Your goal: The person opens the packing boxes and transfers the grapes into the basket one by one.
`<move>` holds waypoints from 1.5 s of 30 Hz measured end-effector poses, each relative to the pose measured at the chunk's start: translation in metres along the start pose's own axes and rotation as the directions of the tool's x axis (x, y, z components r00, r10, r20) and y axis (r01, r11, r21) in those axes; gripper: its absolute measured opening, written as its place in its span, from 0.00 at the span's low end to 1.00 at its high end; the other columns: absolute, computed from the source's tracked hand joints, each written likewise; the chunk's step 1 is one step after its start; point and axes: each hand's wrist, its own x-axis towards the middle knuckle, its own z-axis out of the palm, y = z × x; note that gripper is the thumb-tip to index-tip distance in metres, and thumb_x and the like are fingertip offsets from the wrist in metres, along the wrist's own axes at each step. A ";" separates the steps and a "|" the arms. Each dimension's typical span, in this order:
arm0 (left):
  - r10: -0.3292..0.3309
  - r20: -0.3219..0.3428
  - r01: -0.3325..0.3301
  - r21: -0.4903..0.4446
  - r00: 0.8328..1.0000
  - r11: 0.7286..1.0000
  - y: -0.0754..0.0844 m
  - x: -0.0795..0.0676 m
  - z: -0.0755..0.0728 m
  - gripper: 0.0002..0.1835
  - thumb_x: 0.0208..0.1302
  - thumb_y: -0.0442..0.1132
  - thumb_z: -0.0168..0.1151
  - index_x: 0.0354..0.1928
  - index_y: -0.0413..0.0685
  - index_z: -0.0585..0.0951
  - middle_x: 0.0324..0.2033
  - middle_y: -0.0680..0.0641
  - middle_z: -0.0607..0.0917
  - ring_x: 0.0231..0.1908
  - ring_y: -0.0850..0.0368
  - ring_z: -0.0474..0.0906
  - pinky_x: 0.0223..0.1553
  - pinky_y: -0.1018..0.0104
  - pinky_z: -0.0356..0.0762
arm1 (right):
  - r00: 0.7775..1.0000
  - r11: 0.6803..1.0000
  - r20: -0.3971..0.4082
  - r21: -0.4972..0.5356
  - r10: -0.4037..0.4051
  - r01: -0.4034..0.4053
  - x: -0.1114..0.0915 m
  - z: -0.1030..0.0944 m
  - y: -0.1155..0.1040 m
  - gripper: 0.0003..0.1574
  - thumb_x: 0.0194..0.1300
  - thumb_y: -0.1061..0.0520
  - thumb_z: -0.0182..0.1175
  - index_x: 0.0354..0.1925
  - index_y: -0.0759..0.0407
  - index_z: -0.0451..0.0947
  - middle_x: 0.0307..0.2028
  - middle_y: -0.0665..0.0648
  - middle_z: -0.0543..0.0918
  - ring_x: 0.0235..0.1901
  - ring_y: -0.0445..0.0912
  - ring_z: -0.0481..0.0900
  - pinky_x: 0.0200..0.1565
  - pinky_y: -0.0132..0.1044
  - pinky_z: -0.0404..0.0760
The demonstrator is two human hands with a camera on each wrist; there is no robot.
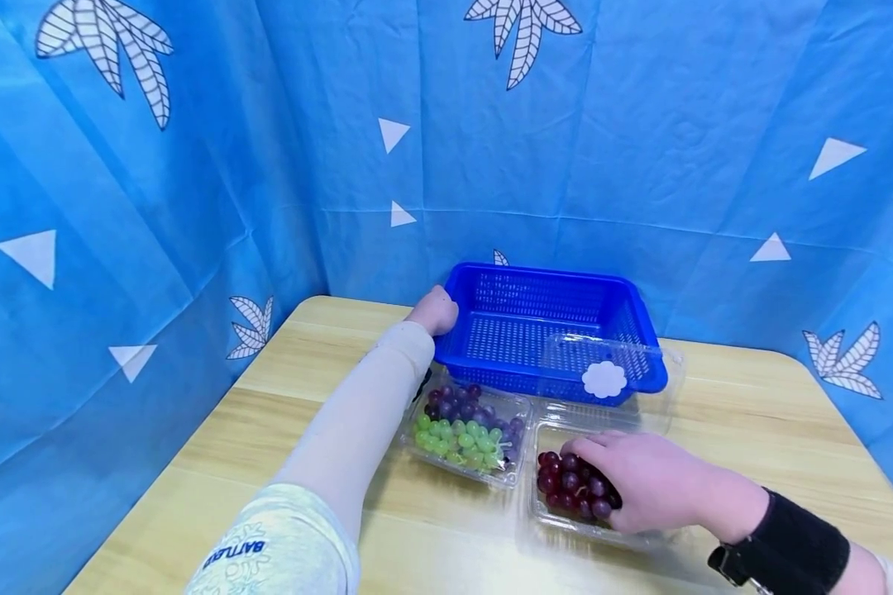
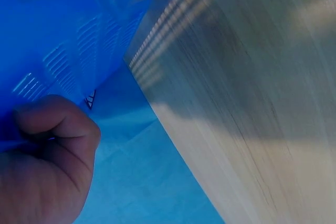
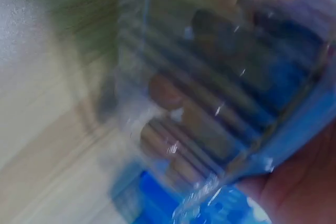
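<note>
At the back of the table, my left hand (image 1: 436, 311) grips the left rim of a blue plastic basket (image 1: 643, 318); the left wrist view shows the thumb (image 2: 50, 114) bent over that rim. My right hand (image 1: 643, 483) reaches into a clear plastic clamshell box (image 1: 539, 508), curled over a bunch of dark red grapes (image 1: 565, 487). Its fingertips are hidden behind the grapes in the head view. Blurred grapes (image 3: 163, 93) show through the box wall in the right wrist view. The box's lid (image 1: 658, 405), with a white scalloped label (image 1: 604, 379), lies back over the basket's front rim.
Left of that box stands another clear plastic box (image 1: 409, 450) holding green grapes (image 1: 457, 444) and dark purple grapes (image 1: 461, 405). Both boxes and the basket stand on a light wooden table (image 1: 253, 446). A blue curtain (image 1: 491, 165) hangs behind and around the table.
</note>
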 end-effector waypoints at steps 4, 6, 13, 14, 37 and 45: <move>-0.003 -0.003 0.003 0.005 1.000 1.000 0.000 0.000 0.000 0.34 0.82 0.44 0.37 0.79 0.36 0.41 0.75 0.35 0.59 0.69 0.43 0.65 0.63 0.49 0.72 | 1.000 0.995 0.029 0.095 0.001 -0.003 0.000 0.002 0.007 0.47 0.42 0.53 0.75 0.63 0.48 0.73 0.51 0.44 0.81 0.47 0.43 0.80 0.45 0.47 0.84; 0.003 -0.005 -0.003 0.008 1.000 1.000 0.000 -0.001 0.000 0.34 0.82 0.44 0.37 0.79 0.36 0.42 0.75 0.35 0.59 0.69 0.43 0.65 0.63 0.49 0.71 | 0.998 0.986 0.065 0.165 0.016 -0.027 0.000 0.001 0.010 0.46 0.43 0.52 0.75 0.63 0.48 0.73 0.50 0.43 0.81 0.45 0.41 0.80 0.43 0.44 0.84; -0.002 0.001 0.002 -0.011 1.000 1.000 0.000 -0.002 0.000 0.34 0.82 0.45 0.37 0.79 0.38 0.43 0.74 0.36 0.60 0.68 0.43 0.66 0.63 0.47 0.72 | 0.984 0.914 0.163 0.384 0.068 -0.127 0.002 -0.014 0.012 0.44 0.47 0.54 0.73 0.63 0.46 0.71 0.45 0.39 0.80 0.40 0.37 0.78 0.37 0.37 0.81; -0.005 0.001 0.005 -0.013 1.000 1.000 0.000 -0.002 -0.001 0.34 0.82 0.45 0.37 0.79 0.38 0.43 0.74 0.36 0.60 0.68 0.43 0.66 0.63 0.47 0.72 | 0.983 0.910 0.170 0.393 0.070 -0.132 0.002 -0.016 0.011 0.44 0.47 0.54 0.73 0.63 0.45 0.71 0.45 0.39 0.80 0.40 0.37 0.77 0.37 0.37 0.80; -0.008 -0.006 0.007 -0.014 1.000 1.000 0.003 -0.002 -0.001 0.33 0.81 0.44 0.37 0.79 0.37 0.44 0.72 0.35 0.63 0.65 0.43 0.68 0.62 0.48 0.73 | 0.972 0.873 0.233 0.467 0.032 -0.141 -0.005 -0.044 0.001 0.43 0.49 0.56 0.72 0.63 0.47 0.69 0.42 0.39 0.79 0.37 0.36 0.78 0.36 0.35 0.80; -0.016 -0.010 0.016 -0.012 1.000 1.000 0.001 0.000 0.001 0.33 0.82 0.45 0.37 0.79 0.38 0.44 0.72 0.35 0.63 0.66 0.43 0.68 0.62 0.47 0.73 | 0.980 0.866 0.197 0.492 -0.004 -0.095 -0.005 -0.052 0.001 0.40 0.49 0.57 0.71 0.61 0.45 0.69 0.40 0.39 0.80 0.36 0.36 0.78 0.34 0.34 0.81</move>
